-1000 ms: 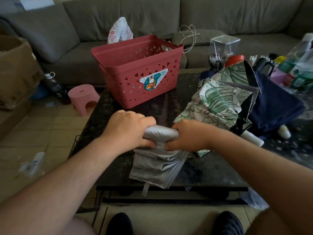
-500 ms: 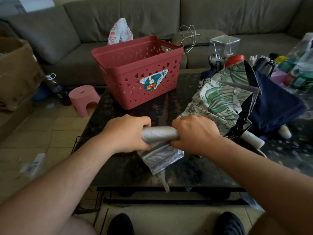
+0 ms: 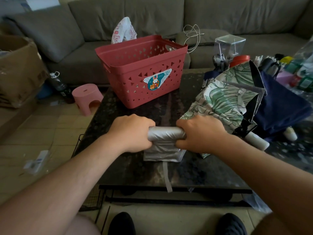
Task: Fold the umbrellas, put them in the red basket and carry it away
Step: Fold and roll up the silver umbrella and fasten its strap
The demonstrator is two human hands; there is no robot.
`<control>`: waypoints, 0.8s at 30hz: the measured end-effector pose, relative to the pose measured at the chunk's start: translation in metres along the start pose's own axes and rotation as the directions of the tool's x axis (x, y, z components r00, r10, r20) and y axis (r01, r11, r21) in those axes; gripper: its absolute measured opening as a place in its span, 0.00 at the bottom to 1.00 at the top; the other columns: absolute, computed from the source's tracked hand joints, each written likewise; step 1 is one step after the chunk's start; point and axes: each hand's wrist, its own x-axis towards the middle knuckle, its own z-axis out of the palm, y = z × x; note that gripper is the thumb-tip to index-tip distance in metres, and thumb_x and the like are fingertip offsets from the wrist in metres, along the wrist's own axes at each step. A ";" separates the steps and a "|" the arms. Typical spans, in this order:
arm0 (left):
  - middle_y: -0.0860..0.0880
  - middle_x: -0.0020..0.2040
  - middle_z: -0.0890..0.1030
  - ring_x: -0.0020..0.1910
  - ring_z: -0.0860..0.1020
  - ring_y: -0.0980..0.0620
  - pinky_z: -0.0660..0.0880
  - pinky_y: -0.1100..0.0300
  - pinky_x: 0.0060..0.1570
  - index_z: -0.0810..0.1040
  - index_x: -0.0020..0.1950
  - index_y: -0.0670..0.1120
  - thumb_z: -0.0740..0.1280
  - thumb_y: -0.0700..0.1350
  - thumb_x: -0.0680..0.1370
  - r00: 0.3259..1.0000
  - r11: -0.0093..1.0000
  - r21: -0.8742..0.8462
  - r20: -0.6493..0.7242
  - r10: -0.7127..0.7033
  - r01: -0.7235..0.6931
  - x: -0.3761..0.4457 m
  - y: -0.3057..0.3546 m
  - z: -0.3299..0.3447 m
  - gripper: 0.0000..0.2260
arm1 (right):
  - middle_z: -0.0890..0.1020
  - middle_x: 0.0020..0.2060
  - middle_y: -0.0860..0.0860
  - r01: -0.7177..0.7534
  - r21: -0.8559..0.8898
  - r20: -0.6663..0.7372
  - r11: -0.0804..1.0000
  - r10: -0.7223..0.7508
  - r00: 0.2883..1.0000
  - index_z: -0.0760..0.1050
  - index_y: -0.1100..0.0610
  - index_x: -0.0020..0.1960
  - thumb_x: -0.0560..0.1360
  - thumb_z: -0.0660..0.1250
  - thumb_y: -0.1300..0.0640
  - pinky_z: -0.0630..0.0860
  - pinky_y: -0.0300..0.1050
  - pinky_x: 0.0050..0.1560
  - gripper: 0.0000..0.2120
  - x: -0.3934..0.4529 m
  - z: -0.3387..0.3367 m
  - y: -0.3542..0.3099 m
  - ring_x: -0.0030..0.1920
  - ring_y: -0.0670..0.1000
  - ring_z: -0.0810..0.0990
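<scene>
**On the dark coffee table: silver umbrella getting gripped at both ends**

Head view, only one there is, looking down over two bare forearms. Both hands are gripping a silver umbrella (image 3: 166,134) that's lying crosswise near the front edge of the dark table (image 3: 152,173). Left hand (image 3: 131,133) is curling around the left end of the tight silver roll, knuckles up, fingers wrapped under. Right hand (image 3: 201,134) is doing the same on the right end, thumb tucking in against the fabric. So both fists are closed round it, nothing spread. Below the rolled part, some loose silver fabric is hanging down flat against the tabletop, and a thin silver strap (image 3: 166,177) is trailing toward the front edge and dangling just over it.

Red basket (image 3: 144,68) is sitting further back on the table, upright, with a cartoon sticker on its front wall; can't tell what's inside, if anything. Well apart from the hands.

Just beside the right hand, a leaf-print umbrella (image 3: 218,102) is lying in a loose heap, partly on a navy umbrella (image 3: 279,107) behind it, whitish handle (image 3: 257,141) poking out toward the right.

Off the table: pink stool (image 3: 87,97) on the tiled floor at left, dark bottle (image 3: 60,85) next to it, cardboard box (image 3: 18,70) at far left, grey sofa (image 3: 118,17) across the back. Two dark shoes are showing at the bottom edge
</scene>
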 end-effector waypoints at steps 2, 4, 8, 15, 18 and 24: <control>0.57 0.43 0.79 0.42 0.79 0.52 0.75 0.55 0.39 0.72 0.53 0.61 0.73 0.58 0.69 0.996 0.995 -0.094 0.086 -0.021 0.029 0.000 -0.004 -0.004 0.16 | 0.83 0.49 0.50 0.004 -0.063 -0.090 0.998 -0.009 0.996 0.71 0.48 0.54 0.72 0.65 0.33 0.67 0.47 0.40 0.21 0.000 0.007 -0.005 0.51 0.58 0.83; 0.56 0.42 0.79 0.40 0.78 0.54 0.72 0.55 0.37 0.69 0.51 0.61 0.74 0.59 0.68 0.994 0.993 -0.112 0.112 -0.012 0.024 -0.002 -0.007 -0.004 0.17 | 0.83 0.49 0.49 -0.003 -0.051 -0.081 0.999 -0.002 0.997 0.72 0.47 0.55 0.73 0.66 0.30 0.68 0.47 0.40 0.22 0.000 0.012 -0.009 0.51 0.58 0.83; 0.58 0.45 0.78 0.44 0.78 0.54 0.71 0.55 0.39 0.69 0.48 0.60 0.73 0.62 0.70 1.000 0.997 -0.080 -0.022 0.017 -0.019 -0.004 -0.009 0.004 0.16 | 0.82 0.55 0.49 -0.052 -0.014 -0.007 0.999 0.052 0.999 0.75 0.45 0.59 0.76 0.65 0.36 0.69 0.48 0.42 0.17 0.000 0.005 -0.010 0.56 0.58 0.83; 0.55 0.50 0.80 0.50 0.81 0.48 0.70 0.54 0.42 0.71 0.57 0.59 0.70 0.58 0.75 0.975 0.977 0.200 -0.189 0.117 -0.079 -0.002 -0.001 0.008 0.14 | 0.80 0.44 0.48 -0.167 0.173 0.266 0.971 0.117 0.957 0.79 0.49 0.51 0.68 0.69 0.32 0.75 0.48 0.44 0.22 0.009 0.002 0.001 0.48 0.56 0.81; 0.55 0.43 0.79 0.44 0.80 0.48 0.70 0.54 0.39 0.71 0.53 0.60 0.69 0.61 0.74 0.990 0.986 0.156 -0.119 0.072 -0.053 -0.002 0.002 0.004 0.13 | 0.77 0.38 0.45 -0.097 0.215 0.310 0.972 0.027 0.950 0.78 0.50 0.43 0.68 0.70 0.33 0.79 0.48 0.45 0.20 0.009 0.004 0.004 0.46 0.54 0.81; 0.55 0.41 0.79 0.39 0.78 0.53 0.74 0.54 0.39 0.69 0.50 0.59 0.72 0.58 0.73 1.000 0.997 -0.068 0.002 -0.029 0.030 -0.002 -0.001 -0.001 0.14 | 0.79 0.52 0.48 0.024 -0.046 -0.138 0.999 -0.030 0.990 0.74 0.47 0.55 0.72 0.67 0.37 0.70 0.48 0.43 0.18 0.001 0.002 -0.005 0.54 0.56 0.82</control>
